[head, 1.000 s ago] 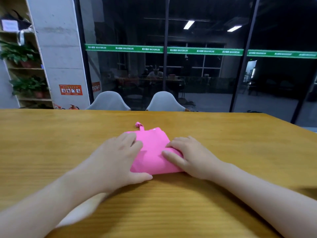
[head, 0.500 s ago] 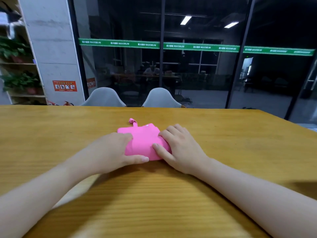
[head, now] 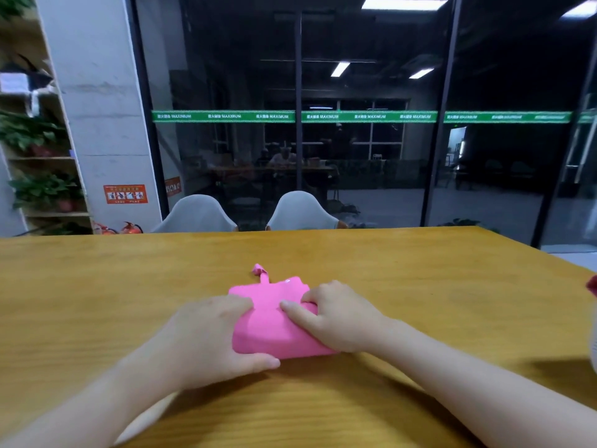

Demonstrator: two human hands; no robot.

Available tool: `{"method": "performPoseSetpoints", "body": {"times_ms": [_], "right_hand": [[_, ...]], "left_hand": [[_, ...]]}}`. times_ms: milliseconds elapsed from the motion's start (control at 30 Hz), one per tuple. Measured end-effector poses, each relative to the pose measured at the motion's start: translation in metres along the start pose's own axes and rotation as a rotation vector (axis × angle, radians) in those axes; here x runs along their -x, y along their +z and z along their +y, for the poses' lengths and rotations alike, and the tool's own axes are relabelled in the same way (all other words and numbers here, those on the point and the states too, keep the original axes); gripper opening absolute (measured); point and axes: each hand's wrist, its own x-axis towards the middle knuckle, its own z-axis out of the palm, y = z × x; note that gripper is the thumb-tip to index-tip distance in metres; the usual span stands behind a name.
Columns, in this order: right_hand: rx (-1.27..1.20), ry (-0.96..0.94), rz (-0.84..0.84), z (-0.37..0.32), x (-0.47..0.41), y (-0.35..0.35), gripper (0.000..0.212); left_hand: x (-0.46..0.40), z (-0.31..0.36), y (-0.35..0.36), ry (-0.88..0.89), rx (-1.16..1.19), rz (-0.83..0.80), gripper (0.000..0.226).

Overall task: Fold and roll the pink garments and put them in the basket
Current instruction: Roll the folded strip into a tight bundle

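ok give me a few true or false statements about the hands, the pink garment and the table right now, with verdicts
1. Both hands are on the pink garment. True: the left hand and right hand each grip a side of it.
2. The garment lies spread out flat and unfolded. False: it is a compact, partly rolled bundle.
3. A thin pink strap sticks out at the garment's far edge. True.
4. The garment is lifted off the table. False: it rests on the wood.
5. Two pale chairs stand behind the table's far edge. True.
6. The garment sits inside a basket. False: it is on the table.
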Motion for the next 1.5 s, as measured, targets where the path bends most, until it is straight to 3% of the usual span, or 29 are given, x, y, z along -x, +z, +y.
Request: {"method": "performPoseSetpoints", "body": {"times_ms": [100, 133, 300, 467, 533, 633, 733, 833, 967, 1100, 1200, 1333, 1500], "right_hand": [[-0.094, 0.09, -0.087, 0.0, -0.006, -0.006, 0.07], [-0.1, 0.099, -0.099, 0.001, -0.008, -0.006, 0.069], [0.273, -0.116, 0.153, 0.001, 0.005, 0.008, 0.056], [0.225, -0.06, 0.143, -0.004, 0.0, 0.014, 0.054], [0.18, -0.086, 0.133, 0.002, -0.008, 0.014, 0.054], [0.038, -0.066, 0.051, 0.011, -0.018, 0.013, 0.055], [-0.106, -0.022, 0.001, 0.018, -0.024, 0.015, 0.055], [-0.032, -0.072, 0.08, 0.018, -0.021, 0.022, 0.05], [0.263, -0.089, 0.163, 0.016, -0.008, 0.026, 0.055], [0.271, -0.135, 0.165, 0.008, -0.005, 0.021, 0.051], [0.223, -0.218, 0.136, 0.007, -0.005, 0.013, 0.055], [0.009, -0.168, 0.062, 0.011, -0.006, 0.005, 0.061], [-0.115, -0.056, -0.069, 0.007, -0.011, 0.001, 0.056]], "left_hand": [[-0.006, -0.002, 0.014, 0.221, -0.15, 0.258, 0.077], [-0.008, -0.001, 0.014, 0.224, -0.163, 0.271, 0.072], [-0.017, -0.003, 0.006, -0.057, 0.064, -0.082, 0.077], [-0.027, -0.012, 0.009, -0.127, 0.325, -0.192, 0.083], [-0.025, -0.01, 0.011, -0.099, 0.242, -0.135, 0.092], [-0.021, -0.004, 0.02, 0.078, -0.022, 0.159, 0.07], [-0.02, -0.005, 0.028, 0.082, -0.088, 0.263, 0.069], [-0.023, -0.006, 0.028, 0.009, -0.088, 0.177, 0.083], [-0.036, -0.017, 0.02, -0.162, 0.252, -0.054, 0.075], [-0.037, -0.028, 0.015, -0.19, 0.385, -0.155, 0.089], [-0.024, -0.022, 0.004, -0.172, 0.299, -0.22, 0.084], [0.0, -0.005, -0.003, 0.028, -0.127, -0.027, 0.08], [-0.008, -0.007, -0.01, -0.062, 0.065, -0.152, 0.064]]}}
